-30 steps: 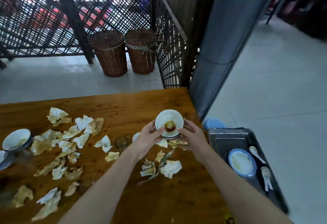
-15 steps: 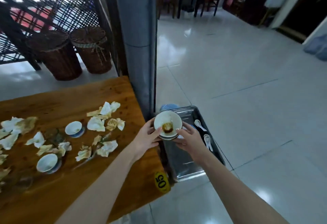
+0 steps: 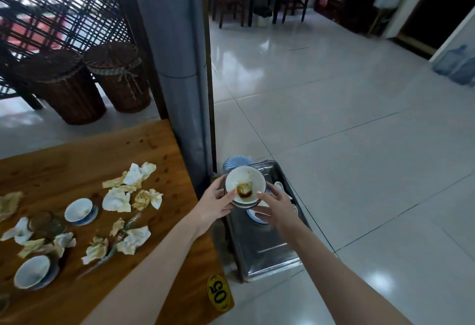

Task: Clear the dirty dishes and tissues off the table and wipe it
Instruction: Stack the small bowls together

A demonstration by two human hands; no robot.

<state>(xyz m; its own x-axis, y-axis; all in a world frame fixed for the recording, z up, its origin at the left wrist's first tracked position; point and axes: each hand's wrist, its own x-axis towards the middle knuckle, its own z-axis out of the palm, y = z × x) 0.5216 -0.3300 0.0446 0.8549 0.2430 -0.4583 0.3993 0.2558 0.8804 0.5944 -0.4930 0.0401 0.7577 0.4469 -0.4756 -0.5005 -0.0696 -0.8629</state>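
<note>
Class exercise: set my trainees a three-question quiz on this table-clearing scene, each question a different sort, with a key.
1. True or false: the stack of sauce-stained white ceramic bowls rests on the brown wooden table.
2. How many small white bowls on blue saucers stand on the table? A one, B two, C four.
3. Fill in: the yellow oval tag reads ___.
Key: 1 false, the left hand and right hand hold it over the silver metal tray. 2 B. 3 05.
</note>
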